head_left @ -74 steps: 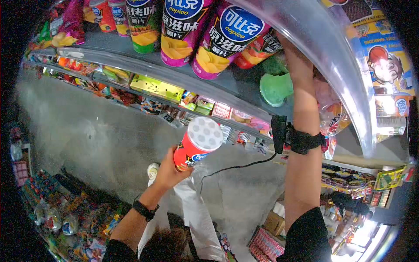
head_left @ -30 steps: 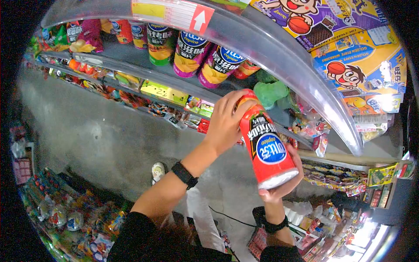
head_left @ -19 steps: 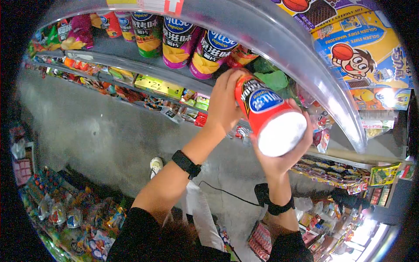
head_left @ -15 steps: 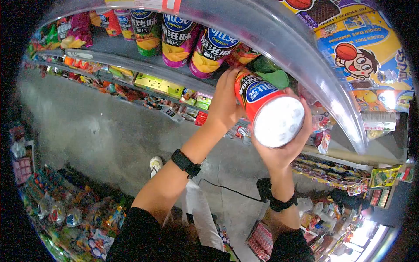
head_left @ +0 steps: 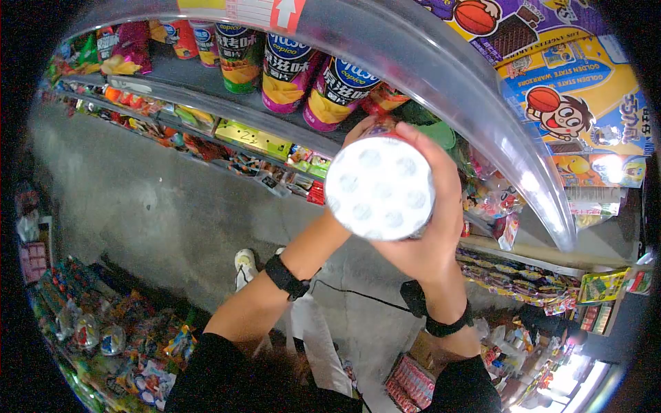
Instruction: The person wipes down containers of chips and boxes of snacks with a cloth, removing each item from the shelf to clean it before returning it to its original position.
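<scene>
Far left end of the shelf (head_left: 206,77): snack bags (head_left: 124,55), then small red canisters (head_left: 186,38). Next along the shelf's front edge stand a green can (head_left: 237,55) and two magenta cans (head_left: 289,65) printed "copico" with Chinese characters and chip pictures; yellow price tag (head_left: 251,138) on the shelf rail below them, handwriting too small to read. Left hand (head_left: 358,131) mostly hidden behind the chip can (head_left: 380,187), fingers can't be told. Chip can is held up in front of the shelf's middle, white dimpled end toward the camera, blocking the red can (head_left: 385,100) and green object (head_left: 434,131) behind it. Right hand (head_left: 430,213) is under and beside the can, fingers (head_left: 430,148) wrapped tight on its side. Clear curved guard (head_left: 482,117) runs above, with a red-and-white arrow sticker (head_left: 272,12). Right of it, yellow box (head_left: 578,103) reading "GOLDEN STATE WARRIORS" with a cartoon basketball kid. Small packets (head_left: 496,206) hang below.
</scene>
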The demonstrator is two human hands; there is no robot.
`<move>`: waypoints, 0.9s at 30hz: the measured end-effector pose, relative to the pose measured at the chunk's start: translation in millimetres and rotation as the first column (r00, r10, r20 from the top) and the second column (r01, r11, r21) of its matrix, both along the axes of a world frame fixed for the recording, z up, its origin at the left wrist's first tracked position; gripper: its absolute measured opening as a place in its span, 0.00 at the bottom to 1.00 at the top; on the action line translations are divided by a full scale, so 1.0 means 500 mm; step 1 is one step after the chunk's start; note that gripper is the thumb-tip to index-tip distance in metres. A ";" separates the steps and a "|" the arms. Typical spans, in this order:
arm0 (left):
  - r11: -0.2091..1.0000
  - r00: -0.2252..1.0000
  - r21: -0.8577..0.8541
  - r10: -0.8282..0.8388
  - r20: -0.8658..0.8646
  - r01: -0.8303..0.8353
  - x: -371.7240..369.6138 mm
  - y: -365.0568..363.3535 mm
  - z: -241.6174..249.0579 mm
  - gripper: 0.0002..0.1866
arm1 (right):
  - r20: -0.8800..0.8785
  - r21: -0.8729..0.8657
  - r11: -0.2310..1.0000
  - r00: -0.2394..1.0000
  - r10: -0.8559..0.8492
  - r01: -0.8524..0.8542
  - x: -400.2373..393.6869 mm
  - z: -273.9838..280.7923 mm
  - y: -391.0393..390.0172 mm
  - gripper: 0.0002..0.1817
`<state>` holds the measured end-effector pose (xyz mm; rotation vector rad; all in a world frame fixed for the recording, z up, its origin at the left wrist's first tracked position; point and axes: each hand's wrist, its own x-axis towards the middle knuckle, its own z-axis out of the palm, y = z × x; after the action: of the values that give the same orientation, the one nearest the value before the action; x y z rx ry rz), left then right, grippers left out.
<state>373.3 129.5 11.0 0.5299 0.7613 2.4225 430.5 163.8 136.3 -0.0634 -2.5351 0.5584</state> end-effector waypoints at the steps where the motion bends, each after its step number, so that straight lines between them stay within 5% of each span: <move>1: 0.980 0.996 -0.193 0.035 -0.081 -0.050 -0.004 -0.013 0.008 0.30 | 0.003 -0.005 0.999 0.999 0.051 -0.051 0.006 0.003 -0.007 0.52; 5: 0.993 0.995 -0.114 -0.001 0.103 0.013 0.018 -0.084 0.013 0.34 | -0.010 -0.288 0.955 0.997 0.078 -0.078 0.034 -0.004 -0.022 0.52; 7: 0.900 0.997 -0.431 -0.070 0.012 0.068 0.040 -0.098 -0.070 0.41 | 0.018 -0.244 0.970 1.000 0.018 -0.013 0.040 -0.001 -0.027 0.53; 8: 0.806 0.847 -0.486 0.036 -0.531 -0.339 0.032 -0.103 -0.116 0.45 | 0.100 -0.283 0.955 0.993 -0.062 0.088 0.039 -0.014 -0.025 0.52; 9: 0.741 0.719 -0.520 -0.074 -0.691 -0.424 0.017 -0.126 -0.073 0.44 | 0.183 -0.313 0.930 0.973 -0.139 0.192 0.038 -0.030 -0.021 0.52; 11: 0.658 0.841 -0.712 -0.222 -0.493 -0.244 0.005 -0.132 -0.027 0.46 | 0.170 -0.459 0.858 0.971 -0.168 0.229 0.034 -0.063 -0.004 0.49; 13: 0.641 0.839 -0.722 -0.221 -0.497 -0.259 -0.002 -0.125 0.009 0.47 | 0.020 -0.662 0.726 0.973 -0.232 0.187 0.029 -0.072 0.015 0.47; 16: 0.725 0.699 -0.573 -0.178 -0.693 -0.384 -0.021 -0.105 0.028 0.45 | 0.037 -0.637 0.738 0.965 -0.260 0.223 0.021 -0.039 0.030 0.41; 27: 0.722 0.630 -0.549 -0.202 -0.750 -0.422 -0.064 -0.072 0.030 0.44 | -0.053 -0.706 0.693 0.966 -0.252 0.143 -0.013 -0.023 0.081 0.26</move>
<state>341.4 93.6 25.9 1.2492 2.0253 1.6767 423.9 204.4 124.6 -0.5468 -1.9950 1.3520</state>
